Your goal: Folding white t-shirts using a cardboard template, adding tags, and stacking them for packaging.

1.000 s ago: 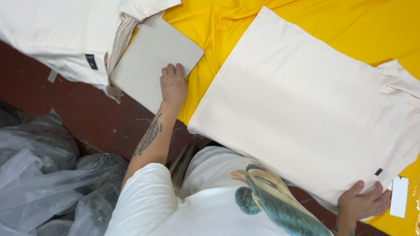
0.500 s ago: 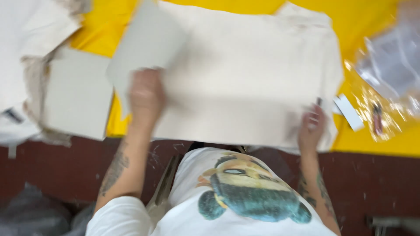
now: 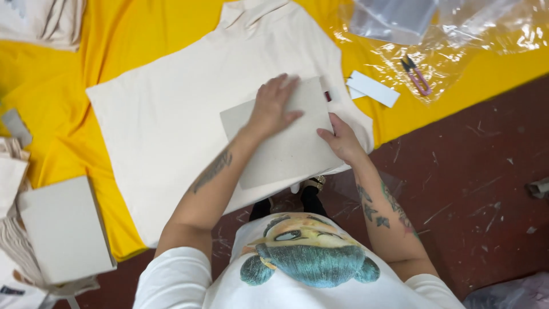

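Pressing a grey cardboard sheet point(image 3: 280, 134) flat onto the cream shirt point(image 3: 171, 114) spread over yellow cloth point(image 3: 114, 40): left hand point(image 3: 273, 106) lying open, palm down, pinning it; right hand point(image 3: 343, 140) pinching its right edge, steadying alignment. Snips point(image 3: 417, 74) lying well apart.

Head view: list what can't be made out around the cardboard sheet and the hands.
- Cardboard sheet: middle hidden under the left hand.
- Right hand: fingertips hidden beneath the sheet's edge.
- Cream T-shirt: part under the sheet covered.
- Cardboard stack: sheet count too fine to tell.
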